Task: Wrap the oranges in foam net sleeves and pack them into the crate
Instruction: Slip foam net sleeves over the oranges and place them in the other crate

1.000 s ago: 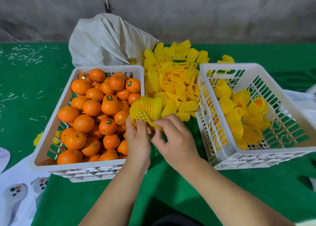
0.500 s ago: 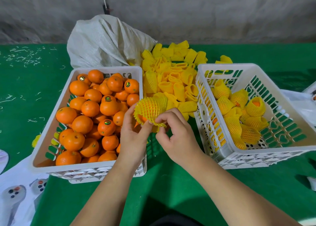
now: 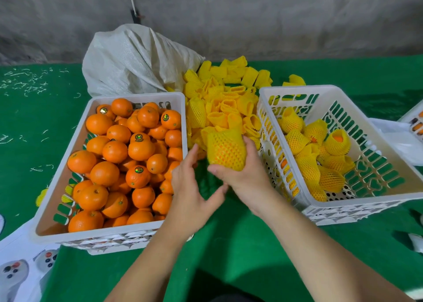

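My right hand (image 3: 246, 176) grips an orange wrapped in a yellow foam net sleeve (image 3: 226, 149) between the two crates, above the green table. My left hand (image 3: 191, 187) is beside it with relaxed fingers and holds nothing. The left white crate (image 3: 57, 182) is full of bare oranges (image 3: 139, 149). The right white crate (image 3: 375, 155) holds several wrapped oranges (image 3: 306, 162). A pile of empty yellow sleeves (image 3: 226, 105) lies between the crates at the back.
A white woven sack (image 3: 137, 59) sits behind the left crate. White plastic sheets lie at the far right (image 3: 398, 139) and lower left (image 3: 20, 267). The green cloth (image 3: 240, 244) covers the table, and a grey wall rises behind it.
The sleeve is now pulled fully over the orange. My left hand has let go of it and dropped back. My right hand has carried the wrapped orange rightward, toward the right crate.
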### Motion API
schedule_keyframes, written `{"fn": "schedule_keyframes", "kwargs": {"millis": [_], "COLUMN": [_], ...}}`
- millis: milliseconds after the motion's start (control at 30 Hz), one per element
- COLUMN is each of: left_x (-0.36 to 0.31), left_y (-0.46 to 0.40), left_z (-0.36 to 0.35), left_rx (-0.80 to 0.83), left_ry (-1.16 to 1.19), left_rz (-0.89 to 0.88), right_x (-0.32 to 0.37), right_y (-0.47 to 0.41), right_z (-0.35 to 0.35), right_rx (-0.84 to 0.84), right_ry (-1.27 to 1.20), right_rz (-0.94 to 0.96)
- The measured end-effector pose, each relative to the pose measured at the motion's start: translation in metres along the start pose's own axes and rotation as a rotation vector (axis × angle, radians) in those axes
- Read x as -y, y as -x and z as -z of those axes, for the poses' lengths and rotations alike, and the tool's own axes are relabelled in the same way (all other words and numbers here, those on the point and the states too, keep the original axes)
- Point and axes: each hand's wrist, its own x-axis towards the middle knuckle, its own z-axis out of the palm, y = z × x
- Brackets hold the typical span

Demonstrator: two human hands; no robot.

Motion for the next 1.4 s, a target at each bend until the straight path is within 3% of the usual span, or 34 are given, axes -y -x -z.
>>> {"fn": "schedule_keyframes", "kwargs": {"millis": [67,133,233,300,400,500,567,667,833,1067,1267,1400], "left_x": [0.019,0.042,0.075,0.087,0.096,0.101,0.099,0.091,0.09,0.092,0.092,0.087], "left_y": [-0.008,-0.023,-0.042,-0.05,-0.055,-0.051,-0.05,-0.061,-0.068,-0.063,-0.061,-0.049], "left_z": [0.016,0.032,0.046,0.049,0.048,0.042,0.035,0.028,0.025,0.023,0.024,0.043], "left_rx": [-0.004,-0.022,0.269,0.453,0.573,0.713,0.667,0.501,0.576,0.511,0.62,0.507], "left_ry": [-0.049,-0.135,-0.334,-0.2,-0.144,-0.495,-0.715,-0.826,-0.916,-1.144,-1.128,-0.945], "left_rz": [0.029,0.203,0.525,0.657,0.658,0.484,0.379,0.331,0.257,0.215,0.231,0.367], "right_x": [0.001,0.001,-0.001,-0.01,-0.036,-0.049,-0.047,-0.045,-0.046,-0.049,-0.06,-0.08], "right_y": [-0.014,-0.029,-0.05,-0.055,-0.049,-0.047,-0.049,-0.047,-0.043,-0.039,-0.041,-0.058], "right_z": [0.034,0.072,0.122,0.137,0.136,0.133,0.131,0.124,0.118,0.114,0.097,0.078], "right_rx": [-0.085,-0.214,-0.456,-0.511,-0.376,-0.306,-0.297,-0.241,-0.205,-0.125,0.083,0.286], "right_ry": [0.07,0.122,0.207,0.328,0.572,0.684,0.823,1.091,1.351,1.596,1.796,1.673], "right_rz": [-0.008,-0.016,0.016,-0.039,-0.164,-0.225,-0.203,-0.146,-0.028,0.081,0.2,0.085]}}
